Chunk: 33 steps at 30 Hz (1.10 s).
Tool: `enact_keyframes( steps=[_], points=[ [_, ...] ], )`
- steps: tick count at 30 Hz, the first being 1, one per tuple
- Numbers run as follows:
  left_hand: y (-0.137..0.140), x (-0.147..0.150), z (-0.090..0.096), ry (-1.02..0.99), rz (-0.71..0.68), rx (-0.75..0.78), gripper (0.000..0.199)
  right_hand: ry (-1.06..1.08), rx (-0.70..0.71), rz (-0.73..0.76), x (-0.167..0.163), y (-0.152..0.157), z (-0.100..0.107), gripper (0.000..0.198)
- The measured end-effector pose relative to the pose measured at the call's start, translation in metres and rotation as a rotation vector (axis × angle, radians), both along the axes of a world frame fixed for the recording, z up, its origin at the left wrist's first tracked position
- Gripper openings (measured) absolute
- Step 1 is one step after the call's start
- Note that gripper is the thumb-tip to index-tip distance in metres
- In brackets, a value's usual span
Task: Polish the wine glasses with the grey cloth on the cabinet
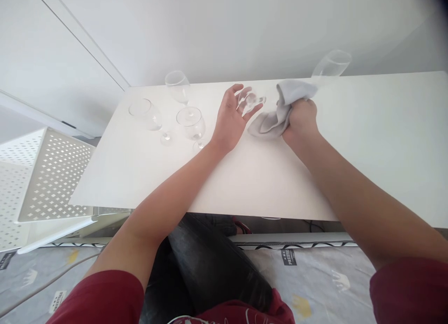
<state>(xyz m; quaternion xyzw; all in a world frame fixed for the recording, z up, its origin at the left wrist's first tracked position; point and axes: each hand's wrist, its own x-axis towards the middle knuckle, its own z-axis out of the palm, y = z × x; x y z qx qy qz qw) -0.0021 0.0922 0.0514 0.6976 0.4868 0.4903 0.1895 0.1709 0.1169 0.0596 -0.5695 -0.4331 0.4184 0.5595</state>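
My left hand (231,118) is curled around a small clear stemmed glass (251,99), its fingers partly visible through it. The glass looks tilted sideways, and its outline is faint. A light grey cloth (276,116) is bunched in my right hand (301,117), just to the right of that glass; its lower folds hang near the tabletop. Behind the cloth rises another clear glass (332,65), its lower part hidden. Left of my left hand stand three wine glasses: one at the back (178,87), one at the left (145,115) and one nearer my wrist (191,123).
The white tabletop (378,142) runs along a pale wall (245,34). A white perforated rack (58,174) stands off its left end. My legs (213,263) are under the front edge, above a grey patterned fabric (325,277). A cable (52,282) crosses the fabric at left.
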Motion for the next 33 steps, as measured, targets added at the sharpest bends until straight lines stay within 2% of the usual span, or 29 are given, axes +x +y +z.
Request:
enact_keyframes(
  steps=[3,6,8,11,14,17,19,22,24,26,28,30,33],
  points=[
    [-0.004,0.000,0.002,0.052,-0.023,-0.042,0.063,0.191,-0.024,-0.062,-0.001,-0.001,0.003,0.008],
    [-0.007,-0.002,0.004,0.029,-0.068,-0.127,0.074,0.162,-0.004,-0.031,-0.004,-0.003,0.003,0.014],
    [-0.008,-0.004,0.006,0.064,-0.040,-0.214,0.082,0.135,-0.018,-0.022,-0.006,-0.004,0.002,0.016],
    [-0.008,-0.006,0.009,0.054,-0.032,-0.328,0.079,0.210,-0.091,-0.051,-0.006,-0.003,0.000,0.018],
    [-0.010,-0.005,0.008,-0.164,-0.251,-0.323,0.060,0.337,-0.115,-0.099,-0.004,0.000,-0.001,0.023],
    [-0.010,-0.001,0.005,-0.381,-0.499,-0.240,0.051,0.274,0.011,-0.114,-0.003,0.000,-0.003,0.024],
    [-0.009,0.002,0.002,-0.508,-0.566,-0.174,0.042,0.192,0.089,-0.060,-0.005,-0.001,-0.006,0.023],
    [-0.005,0.004,0.000,-0.640,-0.525,-0.205,0.026,0.096,0.133,0.116,-0.005,-0.006,-0.012,0.010],
    [-0.004,0.004,-0.001,-0.698,-0.463,-0.290,0.019,0.014,0.199,0.164,-0.001,-0.008,-0.015,0.014],
    [-0.005,0.003,0.000,-0.758,-0.410,-0.331,0.024,-0.092,0.338,0.073,0.006,-0.010,-0.014,0.022],
    [-0.006,0.003,0.001,-0.805,-0.382,-0.317,0.029,-0.208,0.506,-0.096,0.013,-0.013,-0.010,0.027],
    [-0.007,0.004,0.002,-0.818,-0.378,-0.294,0.027,-0.308,0.598,-0.183,0.017,-0.015,-0.004,0.028],
    [-0.006,0.007,0.000,-0.787,-0.384,-0.279,0.024,-0.364,0.537,-0.067,0.015,-0.014,-0.002,0.032]
  ],
)
